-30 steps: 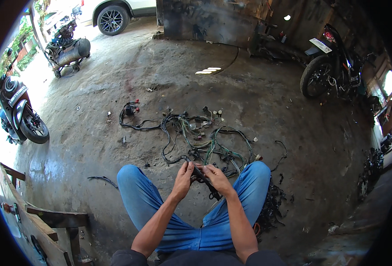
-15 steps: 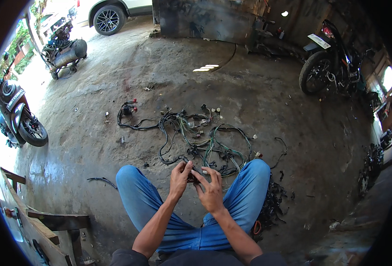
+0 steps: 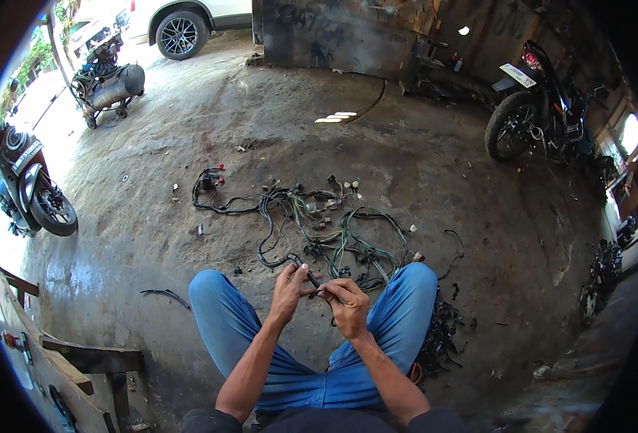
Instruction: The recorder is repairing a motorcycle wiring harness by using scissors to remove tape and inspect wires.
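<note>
A long wiring harness (image 3: 283, 193) lies across the floor before me, its black-wrapped trunk looping toward my knees. Green and pale wires (image 3: 344, 234) fan out on its right side, with connector plugs on several ends. My left hand (image 3: 287, 290) grips the black-wrapped end of the harness between thumb and fingers. Close beside it, my right hand (image 3: 346, 304) pinches the same stretch with its fingertips. Between the two hands a short black section (image 3: 312, 278) shows. Fingers cover the rest of what is held.
Black scraps (image 3: 438, 339) are heaped beside my right knee, near an orange-red handle (image 3: 416, 372). A loose black strip (image 3: 166, 294) lies left. A wooden bench (image 3: 92, 357) stands lower left. Motorcycles (image 3: 517, 119) flank the space; an air compressor (image 3: 113, 88) and white car (image 3: 221, 18) are farther off.
My right hand's fingers have closed from a spread position into a pinch on the harness. More of the black wrapped section now shows between my hands.
</note>
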`<action>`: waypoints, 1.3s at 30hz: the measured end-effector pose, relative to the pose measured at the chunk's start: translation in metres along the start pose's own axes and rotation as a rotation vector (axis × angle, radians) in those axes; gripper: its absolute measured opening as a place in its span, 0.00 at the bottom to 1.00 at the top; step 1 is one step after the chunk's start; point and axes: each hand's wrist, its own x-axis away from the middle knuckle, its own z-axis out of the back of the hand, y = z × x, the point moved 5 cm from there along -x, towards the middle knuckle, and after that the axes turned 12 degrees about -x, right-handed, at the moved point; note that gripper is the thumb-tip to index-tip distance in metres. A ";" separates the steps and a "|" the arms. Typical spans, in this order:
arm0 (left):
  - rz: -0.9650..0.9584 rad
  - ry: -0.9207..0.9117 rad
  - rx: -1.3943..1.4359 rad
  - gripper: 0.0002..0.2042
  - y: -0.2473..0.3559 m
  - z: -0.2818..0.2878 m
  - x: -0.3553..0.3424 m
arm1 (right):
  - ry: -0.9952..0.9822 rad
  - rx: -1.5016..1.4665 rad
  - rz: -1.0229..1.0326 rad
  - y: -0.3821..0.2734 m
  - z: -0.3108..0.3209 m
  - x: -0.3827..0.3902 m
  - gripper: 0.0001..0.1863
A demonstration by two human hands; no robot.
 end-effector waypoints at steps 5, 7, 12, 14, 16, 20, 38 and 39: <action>0.130 -0.191 0.230 0.10 -0.010 -0.020 0.006 | 0.097 0.003 -0.129 0.011 0.012 -0.010 0.10; 0.147 -0.171 0.231 0.09 -0.019 -0.021 0.000 | 0.149 -0.202 -0.312 0.025 0.011 -0.010 0.09; 0.152 -0.108 0.185 0.11 -0.026 -0.029 -0.001 | 0.274 -0.462 -0.464 0.056 0.009 -0.015 0.07; 0.142 -0.068 0.194 0.11 -0.025 -0.028 0.001 | 0.305 -0.513 -0.484 0.067 0.008 -0.015 0.07; 0.132 -0.080 0.179 0.12 -0.021 -0.030 0.003 | 0.400 -0.597 -0.548 0.073 0.008 -0.015 0.07; 0.099 -0.069 0.117 0.15 -0.023 -0.028 0.000 | 0.451 -0.664 -0.546 0.085 0.013 -0.018 0.07; -0.004 -0.202 0.237 0.13 0.003 -0.027 0.006 | 0.579 -1.204 -0.574 0.076 0.059 -0.031 0.06; -0.012 -0.220 0.268 0.13 0.005 -0.026 0.009 | 0.659 -1.100 -0.611 0.071 0.053 -0.035 0.07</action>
